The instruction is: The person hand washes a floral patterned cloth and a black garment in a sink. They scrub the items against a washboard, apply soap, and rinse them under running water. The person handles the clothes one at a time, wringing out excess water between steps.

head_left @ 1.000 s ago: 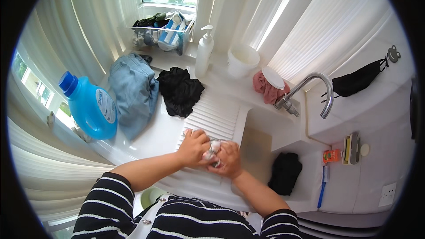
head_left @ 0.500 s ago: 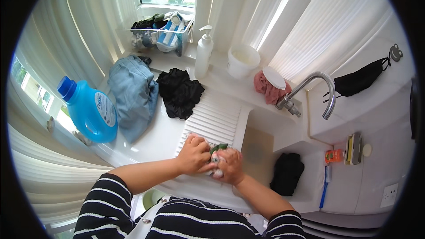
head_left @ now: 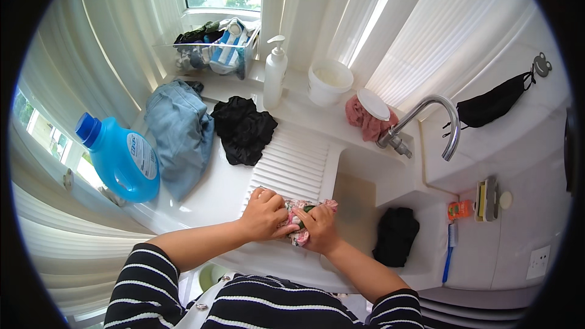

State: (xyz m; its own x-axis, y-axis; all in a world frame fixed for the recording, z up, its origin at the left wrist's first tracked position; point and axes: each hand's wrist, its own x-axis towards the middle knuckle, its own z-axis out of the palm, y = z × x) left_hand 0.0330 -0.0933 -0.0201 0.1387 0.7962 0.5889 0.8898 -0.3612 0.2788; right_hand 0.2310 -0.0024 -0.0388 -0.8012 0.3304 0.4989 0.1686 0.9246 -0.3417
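Left hand [head_left: 263, 213], right hand [head_left: 320, 228]: both grips closed on small patterned cloth [head_left: 300, 219], near edge of ribbed washboard [head_left: 291, 163]. Advise short strokes along ribs toward 12 o'clock, cloth bunched, clear of sink basin [head_left: 356, 198] at 3 o'clock.

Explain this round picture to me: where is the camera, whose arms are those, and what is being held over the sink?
The camera sits on a person's head and looks down, so the edges bend. The arms in striped sleeves are that person's own. The left hand and right hand both grip a small patterned cloth on the ribbed washboard. Nearby lie a blue detergent bottle, a denim garment, a black garment and the tap above the basin.
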